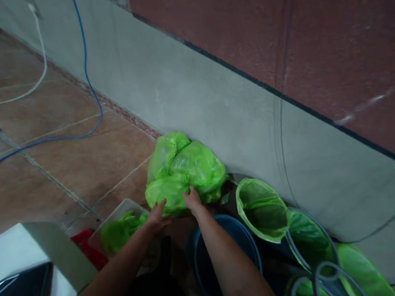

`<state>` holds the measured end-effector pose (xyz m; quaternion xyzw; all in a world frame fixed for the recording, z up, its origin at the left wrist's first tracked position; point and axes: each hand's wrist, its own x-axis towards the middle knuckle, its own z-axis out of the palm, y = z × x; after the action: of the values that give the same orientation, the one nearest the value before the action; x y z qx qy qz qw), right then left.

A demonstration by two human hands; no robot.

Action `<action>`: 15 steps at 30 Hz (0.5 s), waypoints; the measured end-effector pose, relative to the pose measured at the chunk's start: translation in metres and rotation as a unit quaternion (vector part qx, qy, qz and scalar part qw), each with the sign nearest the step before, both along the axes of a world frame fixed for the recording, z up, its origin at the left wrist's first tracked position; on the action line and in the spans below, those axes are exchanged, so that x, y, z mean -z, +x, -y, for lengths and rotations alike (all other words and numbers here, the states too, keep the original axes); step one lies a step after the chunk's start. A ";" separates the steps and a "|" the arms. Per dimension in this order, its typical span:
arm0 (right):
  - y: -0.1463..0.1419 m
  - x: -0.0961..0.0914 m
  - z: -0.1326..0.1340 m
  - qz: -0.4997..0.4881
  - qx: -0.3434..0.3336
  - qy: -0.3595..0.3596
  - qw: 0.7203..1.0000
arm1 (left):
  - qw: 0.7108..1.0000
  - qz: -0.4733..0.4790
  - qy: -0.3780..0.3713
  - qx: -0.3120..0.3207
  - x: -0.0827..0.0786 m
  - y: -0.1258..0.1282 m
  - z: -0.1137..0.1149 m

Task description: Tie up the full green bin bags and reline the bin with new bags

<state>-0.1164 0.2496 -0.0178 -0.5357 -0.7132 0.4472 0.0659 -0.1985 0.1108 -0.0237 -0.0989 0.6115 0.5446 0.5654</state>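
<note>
A bulging bright green plastic bag [183,170] lies on the tiled floor against the grey wall. Both my hands reach to its near side. My left hand [158,216] rests on the bag's lower left edge with its fingers stretched out. The fingers of my right hand [193,200] press into the plastic just right of it, and they look curled onto the bag. A clear container [119,226] with more green plastic inside sits below my left hand.
A dark blue bucket [227,251] stands under my right forearm. Several bins lined with green bags [263,209] run along the wall to the right. A blue cable [88,84] and a white cable [40,65] cross the floor at left. A white object [23,255] sits bottom left.
</note>
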 end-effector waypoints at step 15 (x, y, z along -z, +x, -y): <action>-0.013 0.057 0.032 0.129 -0.100 0.015 0.986 | 0.999 -0.050 0.011 -0.009 0.065 -0.025 -0.063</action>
<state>-0.1299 0.2176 -0.0751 -0.5136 -0.7726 0.3678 -0.0635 -0.2238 0.1743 -0.0882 -0.0715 0.6321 0.5606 0.5302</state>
